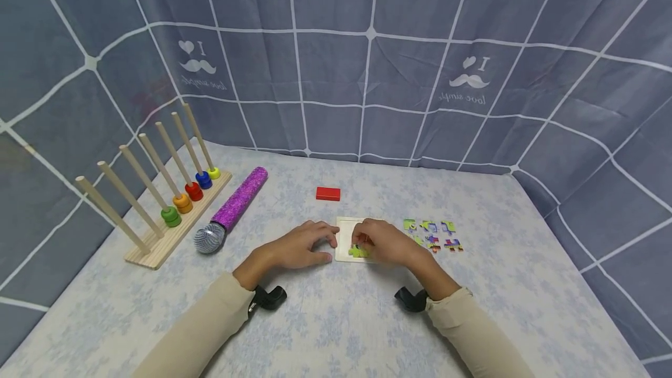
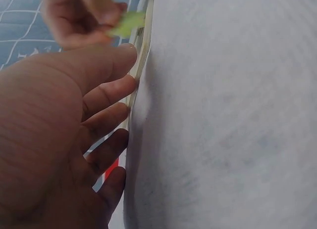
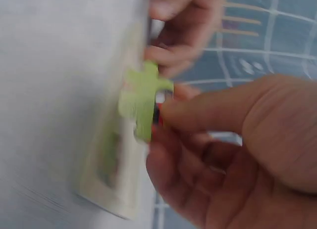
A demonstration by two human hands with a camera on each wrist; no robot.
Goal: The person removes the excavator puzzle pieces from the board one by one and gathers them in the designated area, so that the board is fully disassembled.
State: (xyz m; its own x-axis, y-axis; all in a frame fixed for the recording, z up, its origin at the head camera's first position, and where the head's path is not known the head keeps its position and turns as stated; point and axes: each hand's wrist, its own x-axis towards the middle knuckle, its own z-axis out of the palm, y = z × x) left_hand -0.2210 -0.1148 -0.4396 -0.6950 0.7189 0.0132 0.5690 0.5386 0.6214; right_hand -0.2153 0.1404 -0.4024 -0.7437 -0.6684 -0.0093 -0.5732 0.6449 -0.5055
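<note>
My right hand [image 1: 385, 242] pinches a yellow-green jigsaw piece [image 3: 143, 95] between thumb and fingers, over a small pale wooden puzzle tray [image 1: 344, 231]. In the right wrist view, the piece has rounded knobs and a dark and red printed patch by the thumb. Another green piece [image 3: 110, 152] lies blurred in the tray near one end. My left hand [image 1: 304, 245] rests at the tray's left side, its fingers loosely bent and spread, with fingertips right at the edge. Nothing is held in it. Part of the tray is hidden under the right hand.
Several loose jigsaw pieces [image 1: 429, 227] lie right of the tray. Behind it sits a red block [image 1: 328, 193]. To the left are a purple glitter microphone [image 1: 240, 198] and a wooden peg stand [image 1: 163, 247] with coloured rings. A grey-blue curtain [image 1: 336, 69] hangs behind the table.
</note>
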